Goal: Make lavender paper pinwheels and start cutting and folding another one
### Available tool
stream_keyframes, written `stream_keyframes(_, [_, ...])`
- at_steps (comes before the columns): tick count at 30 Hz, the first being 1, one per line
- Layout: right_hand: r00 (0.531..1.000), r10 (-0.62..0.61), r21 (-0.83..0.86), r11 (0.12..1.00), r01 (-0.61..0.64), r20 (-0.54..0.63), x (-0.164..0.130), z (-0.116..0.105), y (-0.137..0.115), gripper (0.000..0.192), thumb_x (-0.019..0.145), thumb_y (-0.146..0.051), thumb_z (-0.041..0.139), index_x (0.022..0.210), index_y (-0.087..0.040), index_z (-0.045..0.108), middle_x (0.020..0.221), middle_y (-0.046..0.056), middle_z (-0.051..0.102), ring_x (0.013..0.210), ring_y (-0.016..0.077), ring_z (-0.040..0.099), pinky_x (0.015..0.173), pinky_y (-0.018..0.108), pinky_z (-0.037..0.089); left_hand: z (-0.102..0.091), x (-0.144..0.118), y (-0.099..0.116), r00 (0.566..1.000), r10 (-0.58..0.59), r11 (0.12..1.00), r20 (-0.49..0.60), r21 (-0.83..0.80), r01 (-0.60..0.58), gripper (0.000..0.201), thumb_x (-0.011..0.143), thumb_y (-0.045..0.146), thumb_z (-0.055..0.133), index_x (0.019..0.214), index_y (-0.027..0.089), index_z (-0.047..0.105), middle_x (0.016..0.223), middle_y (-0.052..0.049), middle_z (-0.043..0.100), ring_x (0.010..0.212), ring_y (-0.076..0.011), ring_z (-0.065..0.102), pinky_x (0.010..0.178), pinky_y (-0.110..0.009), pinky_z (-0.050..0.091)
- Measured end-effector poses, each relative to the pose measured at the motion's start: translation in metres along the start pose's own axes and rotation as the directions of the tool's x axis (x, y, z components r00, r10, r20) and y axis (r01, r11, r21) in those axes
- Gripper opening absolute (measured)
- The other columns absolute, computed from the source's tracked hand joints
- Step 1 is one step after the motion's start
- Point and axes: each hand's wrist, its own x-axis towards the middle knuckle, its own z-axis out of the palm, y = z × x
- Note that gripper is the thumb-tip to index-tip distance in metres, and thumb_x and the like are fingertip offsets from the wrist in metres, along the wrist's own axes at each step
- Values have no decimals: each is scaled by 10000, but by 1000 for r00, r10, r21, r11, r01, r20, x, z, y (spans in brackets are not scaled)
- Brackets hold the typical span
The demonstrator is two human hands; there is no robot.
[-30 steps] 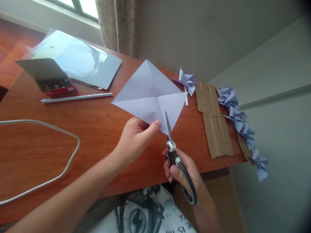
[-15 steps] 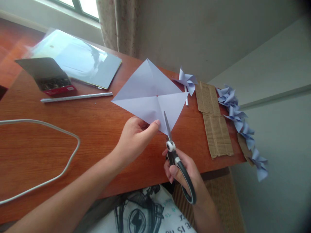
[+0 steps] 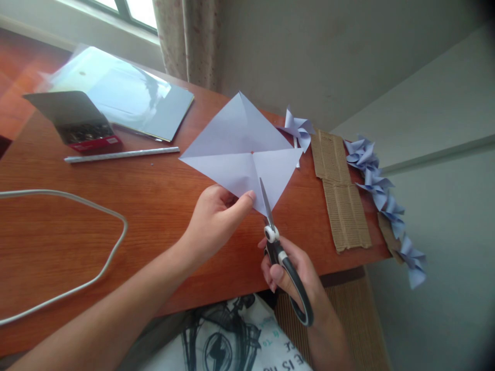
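Left hand (image 3: pixel 218 216) pinches the lower edge of the white paper (image 3: pixel 232 131), fingers mostly hidden beneath it, while the right hand (image 3: pixel 303 263) grips the scissors (image 3: pixel 271 234), their upper blade over the near corner and the lower one mostly out of sight underneath. Compared with a second ago, the far corner has shifted slightly right and the blade tip slightly left. The paper extends just beyond both hands, above the table (image 3: pixel 154 216), partly covering a pinwheel's (image 3: pixel 298 127) stick (image 3: pixel 298 165).
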Motion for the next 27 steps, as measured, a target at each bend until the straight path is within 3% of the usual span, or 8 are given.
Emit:
stream_keyframes(11, [1000, 2, 3, 1000, -2, -18, 0, 2, 1, 640, 761, -650, 772, 1133, -159, 600, 695, -23, 552, 574, 93, 463, 539, 219, 354, 0, 1, -2, 1000, -3, 1000, -4, 25, 3, 268, 844, 289, 645, 623, 138, 648, 596, 18, 652, 577, -107, 562, 542, -188, 423])
stream_keyframes(27, [1000, -4, -23, 1000, 4, -20, 0, 1, 0, 563, 794, -604, 762, 1107, -165, 602, 667, -39, 514, 548, 98, 436, 522, 238, 306, 1, 1, 2, 1000, -2, 1000, -11, 1, 2, 251, 836, 220, 635, 600, 142, 672, 588, 21, 663, 566, -101, 568, 537, -180, 423])
